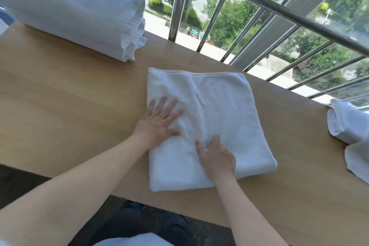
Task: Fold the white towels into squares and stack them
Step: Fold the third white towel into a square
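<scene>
Scene: At a wooden table (69, 106) beside a railed window (279, 8), I press both palms onto a white towel (219, 106).

Towel: It lies flat near the middle of the table, towards my edge. It is folded into a thick, roughly square pad, with soft creases running across its top.

Left hand (157, 122): Fingers are spread and straight, flat on the towel's left side with the heel of the palm at its edge. It grips nothing.

Right hand (217, 159): Palm down on the near part of the towel, thumb out and fingers slightly bent into the cloth. I see no fold pinched between them.

Step in hand: I judge this to be smoothing and flattening after the last fold, ahead of stacking.

Next move: Both hands need to slide under or grip opposite edges so all the layers lift together. The pad then has to be carried to a pile without the fold opening.

Other towels: A tall stack of folded white cloth (79, 10) sits at the far left of the table, well apart. More white towels (347, 124), one rolled or loosely folded, lie at the right edge.

Writing: No brand, label or lettering can be read. Faint marks on top of the far stack are too blurred to make out.
</scene>
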